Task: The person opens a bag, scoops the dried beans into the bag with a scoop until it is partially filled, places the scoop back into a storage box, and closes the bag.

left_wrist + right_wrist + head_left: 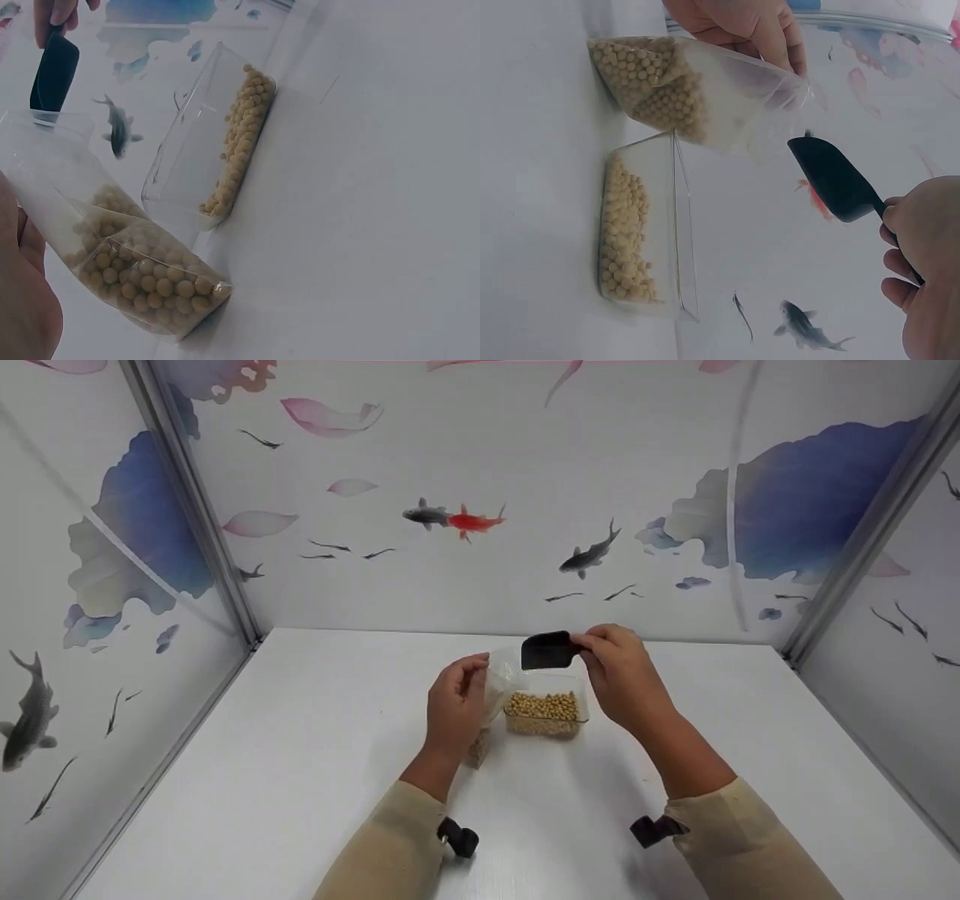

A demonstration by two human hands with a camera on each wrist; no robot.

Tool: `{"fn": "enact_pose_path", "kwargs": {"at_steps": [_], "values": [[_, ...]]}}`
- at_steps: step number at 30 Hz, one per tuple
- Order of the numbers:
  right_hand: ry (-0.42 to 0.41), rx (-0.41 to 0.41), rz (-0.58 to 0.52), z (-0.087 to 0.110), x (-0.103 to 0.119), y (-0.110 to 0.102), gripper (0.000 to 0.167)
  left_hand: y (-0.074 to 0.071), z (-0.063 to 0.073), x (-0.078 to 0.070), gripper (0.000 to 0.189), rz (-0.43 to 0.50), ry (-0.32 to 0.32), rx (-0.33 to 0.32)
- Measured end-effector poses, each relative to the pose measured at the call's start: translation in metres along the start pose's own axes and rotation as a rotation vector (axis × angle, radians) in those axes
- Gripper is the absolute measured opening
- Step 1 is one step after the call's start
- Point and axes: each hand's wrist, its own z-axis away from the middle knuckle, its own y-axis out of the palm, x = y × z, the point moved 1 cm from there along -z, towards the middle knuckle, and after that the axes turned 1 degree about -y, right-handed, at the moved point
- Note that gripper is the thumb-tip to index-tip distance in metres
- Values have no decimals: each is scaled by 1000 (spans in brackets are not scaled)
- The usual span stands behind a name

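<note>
My left hand (456, 701) grips the upper part of a clear plastic bag (52, 161), whose lower end holds soybeans (142, 277) and stands on the table. In my right hand (626, 679) is the handle of a black scoop (547, 650), raised close to the bag's mouth and above the glass container. The scoop's blade (832, 180) points toward the bag in the right wrist view. Beside the bag stands a clear rectangular glass container (686, 247) with a layer of soybeans (544, 706) in it.
The white table (300, 780) carries the bag and container. Walls printed with fish and petals (480, 450) enclose it at the back and sides. Black wrist mounts (459, 838) sit at both sleeves.
</note>
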Motion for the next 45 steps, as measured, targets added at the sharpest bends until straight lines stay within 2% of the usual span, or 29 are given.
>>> {"fn": "enact_pose_path", "kwargs": {"at_steps": [9, 17, 22, 30, 38, 41, 45], "values": [[251, 98, -128, 6, -34, 6, 31, -1, -1, -3, 19, -11, -5, 13], [341, 226, -115, 12, -58, 23, 34, -1, 1, -3, 20, -2, -18, 20], [331, 273, -61, 13, -60, 34, 32, -1, 1, -3, 20, -1, -20, 22], [275, 323, 100, 11, -48, 43, 27, -1, 0, -1, 19, -4, -11, 17], [196, 443, 291, 3, -40, 49, 28, -1, 1, 0, 20, -2, 8, 24], [179, 461, 312, 1, -40, 53, 27, -1, 1, 1, 21, 5, 24, 29], [201, 446, 255, 0, -40, 59, 26, -1, 1, 2, 21, -2, 30, 24]]}}
